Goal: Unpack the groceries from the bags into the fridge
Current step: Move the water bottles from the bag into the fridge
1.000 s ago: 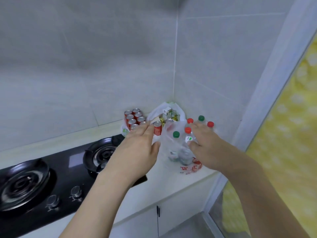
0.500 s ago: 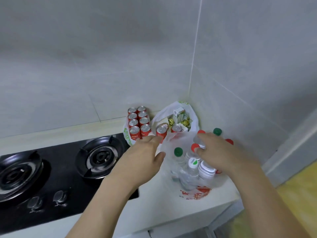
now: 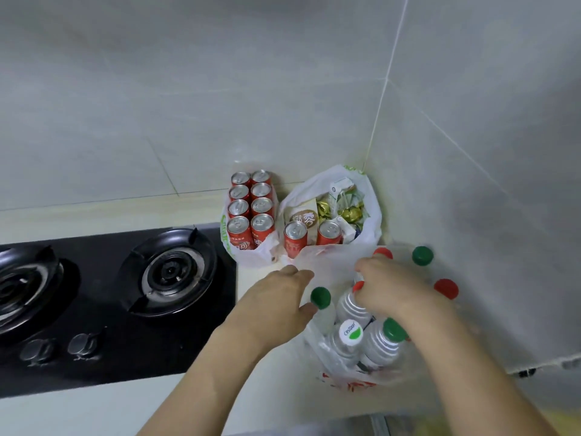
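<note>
1. Right now the right hand (image 3: 393, 287) has its fingers curled down over a red-capped bottle (image 3: 358, 286) inside the clear bag of bottles (image 3: 352, 369), gripping it near the neck, as far as the view shows.
2. Just left of that bag, the left hand (image 3: 276, 305) has its fingertips on the bag's loose plastic rim. The fingers lie close together and bent, but whether they pinch the film or only push it aside, I cannot tell.
3. Both forearms reach in from below, converging on the bag, the wrists angled downward.
4. Other bottles stand in and around the bag: a green cap (image 3: 320, 298) beside the left thumb, a white "cestbon" cap (image 3: 350, 332) and another green cap (image 3: 394, 329) nearer the person, more red and green caps toward the wall.
5. Behind the bag, in the tiled corner, a white bag of snacks (image 3: 367, 196) holds gold-wrapped sweets, a carton and two red cans; left of it a low bag holds eight red cans (image 3: 251, 209).
6. Farther left of the bag lies the black gas hob (image 3: 110, 294).
7. Judging by this, the unpacking has barely begun: all three bags look full, and no fridge is in sight.
</note>
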{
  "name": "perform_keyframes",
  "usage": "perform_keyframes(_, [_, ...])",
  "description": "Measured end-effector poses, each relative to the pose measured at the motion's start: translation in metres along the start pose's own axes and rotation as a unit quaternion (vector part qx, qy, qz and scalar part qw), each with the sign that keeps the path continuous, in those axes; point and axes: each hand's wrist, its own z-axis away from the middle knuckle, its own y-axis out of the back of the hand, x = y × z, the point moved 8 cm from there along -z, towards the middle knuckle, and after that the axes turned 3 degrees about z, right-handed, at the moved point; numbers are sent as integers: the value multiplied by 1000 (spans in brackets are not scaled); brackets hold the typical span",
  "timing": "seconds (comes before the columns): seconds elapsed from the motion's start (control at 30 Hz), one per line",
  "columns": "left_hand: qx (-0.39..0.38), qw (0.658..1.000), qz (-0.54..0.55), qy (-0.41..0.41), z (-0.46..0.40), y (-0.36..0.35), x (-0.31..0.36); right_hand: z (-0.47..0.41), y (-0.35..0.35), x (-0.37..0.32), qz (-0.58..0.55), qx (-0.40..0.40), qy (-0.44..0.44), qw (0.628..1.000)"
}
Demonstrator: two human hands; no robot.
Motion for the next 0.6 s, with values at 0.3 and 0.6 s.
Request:
perform_keyframes(0.3, [18, 997, 36, 62, -14, -32, -1, -23, -19, -2, 46, -24, 73, 996])
perform_keyframes(0.6, [116, 988, 53, 92, -9, -29, -17, -30, -9, -1, -49, 88, 96, 990])
